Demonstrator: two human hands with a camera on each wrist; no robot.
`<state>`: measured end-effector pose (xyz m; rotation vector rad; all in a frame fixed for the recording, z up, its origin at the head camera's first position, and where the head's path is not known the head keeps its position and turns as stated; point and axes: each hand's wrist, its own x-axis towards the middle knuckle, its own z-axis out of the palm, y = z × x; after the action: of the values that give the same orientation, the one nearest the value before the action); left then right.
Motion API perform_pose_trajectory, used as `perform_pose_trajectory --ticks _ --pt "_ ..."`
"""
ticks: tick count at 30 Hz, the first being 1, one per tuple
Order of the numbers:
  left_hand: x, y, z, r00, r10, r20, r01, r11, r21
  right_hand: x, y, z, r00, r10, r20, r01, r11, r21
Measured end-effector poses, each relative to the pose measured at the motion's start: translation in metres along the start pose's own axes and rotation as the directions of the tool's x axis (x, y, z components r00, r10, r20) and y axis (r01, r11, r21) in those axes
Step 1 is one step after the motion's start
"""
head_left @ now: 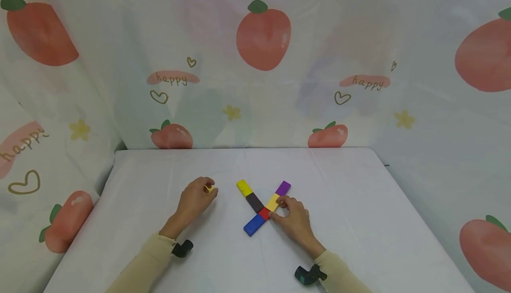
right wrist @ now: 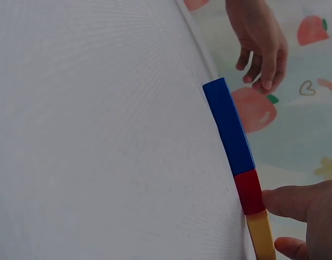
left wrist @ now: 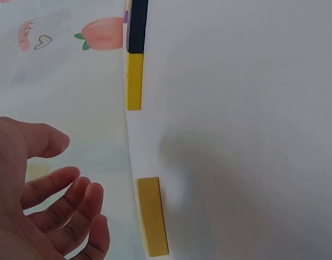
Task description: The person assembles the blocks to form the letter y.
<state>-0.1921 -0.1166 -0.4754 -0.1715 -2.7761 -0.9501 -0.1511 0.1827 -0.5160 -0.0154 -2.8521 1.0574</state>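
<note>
My left hand (head_left: 196,199) is held with relaxed, parted fingers, and nothing is in its grasp. Partly hidden behind its fingers in the head view is an orange-yellow block (left wrist: 153,216), which lies on the table in the left wrist view. My right hand (head_left: 296,221) touches a row of blocks from its right side. Its thumb tip meets the small red block (right wrist: 249,192), and a fingertip is right at the pale yellow block (head_left: 273,202). Beyond that is a purple block (head_left: 283,188); a blue block (head_left: 254,224) adjoins the red one at the near end.
From the red block a second arm runs to the far left: a black block (head_left: 254,202), then a bright yellow block (head_left: 244,188). The white-covered table (head_left: 359,240) ends at a patterned curtain (head_left: 263,107). Each wrist wears a small black camera (head_left: 182,248).
</note>
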Motion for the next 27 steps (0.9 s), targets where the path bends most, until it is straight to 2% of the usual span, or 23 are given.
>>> perform_pose_trajectory --ticks 6,14,20,27 --pt "0.006 -0.008 -0.006 1.000 0.020 -0.024 -0.021 0.998 -0.053 -0.001 0.000 0.001 1.000 -0.012 -0.007 0.012 1.000 -0.002" --pt "0.012 -0.022 -0.008 0.998 0.053 0.021 -0.052 0.997 -0.052 -0.001 0.000 0.001 1.000 -0.012 -0.013 0.012 1.000 -0.004" --pt "0.016 -0.030 -0.010 0.998 0.028 0.054 -0.026 0.998 -0.050 -0.001 -0.001 0.000 1.000 -0.007 -0.003 0.007 1.000 -0.005" --pt "0.019 -0.039 -0.013 0.992 -0.006 0.129 0.010 0.999 -0.031 -0.002 -0.003 0.000 1.000 -0.018 -0.015 0.018 1.000 -0.002"
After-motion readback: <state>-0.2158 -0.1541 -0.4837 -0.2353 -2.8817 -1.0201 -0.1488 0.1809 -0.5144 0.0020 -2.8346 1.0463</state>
